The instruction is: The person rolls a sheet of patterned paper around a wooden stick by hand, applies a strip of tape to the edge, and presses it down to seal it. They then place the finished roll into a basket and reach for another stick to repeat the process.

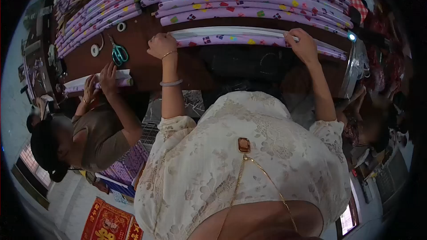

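Note:
A purple patterned paper roll [231, 40] with a white inner edge lies along the front of the brown table [147, 58]. My left hand [163, 46], with a bracelet and a bangle at the wrist, is closed at the roll's left end. Toward its right part, my right hand [303, 46] pinches the white edge between thumb and fingers. The roll's right tip extends past my right hand. Just behind it lie several finished-looking purple rolls [249, 4], side by side.
Teal-handled scissors [119, 54] and white tape rolls [95, 50] lie to the left. A co-worker's hands [100, 82] press on another purple sheet [75, 84] at the front left. Another person [371, 124] is at the right. Shiny clear plastic hangs by the table's right end.

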Available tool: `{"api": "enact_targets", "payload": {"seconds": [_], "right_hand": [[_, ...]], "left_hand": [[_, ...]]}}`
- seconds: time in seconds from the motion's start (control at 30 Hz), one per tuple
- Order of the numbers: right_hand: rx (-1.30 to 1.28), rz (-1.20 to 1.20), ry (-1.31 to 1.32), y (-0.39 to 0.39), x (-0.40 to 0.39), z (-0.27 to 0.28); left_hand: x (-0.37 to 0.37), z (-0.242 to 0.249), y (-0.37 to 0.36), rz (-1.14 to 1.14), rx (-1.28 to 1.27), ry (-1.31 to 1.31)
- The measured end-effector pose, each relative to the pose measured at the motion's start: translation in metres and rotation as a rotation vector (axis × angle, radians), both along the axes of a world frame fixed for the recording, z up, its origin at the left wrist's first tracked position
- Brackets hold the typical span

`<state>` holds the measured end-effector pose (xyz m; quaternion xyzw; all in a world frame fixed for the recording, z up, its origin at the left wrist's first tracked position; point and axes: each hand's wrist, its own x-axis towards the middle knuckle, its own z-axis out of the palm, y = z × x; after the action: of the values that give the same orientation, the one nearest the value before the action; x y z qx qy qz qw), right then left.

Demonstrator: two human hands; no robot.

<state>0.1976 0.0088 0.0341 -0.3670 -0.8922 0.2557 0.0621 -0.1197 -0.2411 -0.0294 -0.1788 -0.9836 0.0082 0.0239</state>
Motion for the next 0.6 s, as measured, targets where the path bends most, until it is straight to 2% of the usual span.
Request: {"api": "enact_targets", "payload": {"seconds": [0.07, 0.13, 0.43, 0.6], "right_hand": [[-0.046, -0.049, 0.062, 0.002, 0.010, 0.003], [0.103, -0.031, -0.087, 0.000, 0.008, 0.010], [0.247, -0.223, -0.231, -0.010, 0.003, -0.024], [0.381, -0.251, -0.186, -0.015, -0.002, -0.031]], "left_hand": [[0.002, 0.003, 0.000, -0.014, 0.019, -0.005], [0.000, 0.001, 0.000, -0.017, 0.008, 0.007], [0.003, 0.009, 0.003, 0.034, 0.004, -0.061], [0.001, 0.007, 0.003, 0.041, -0.009, -0.075]]}}
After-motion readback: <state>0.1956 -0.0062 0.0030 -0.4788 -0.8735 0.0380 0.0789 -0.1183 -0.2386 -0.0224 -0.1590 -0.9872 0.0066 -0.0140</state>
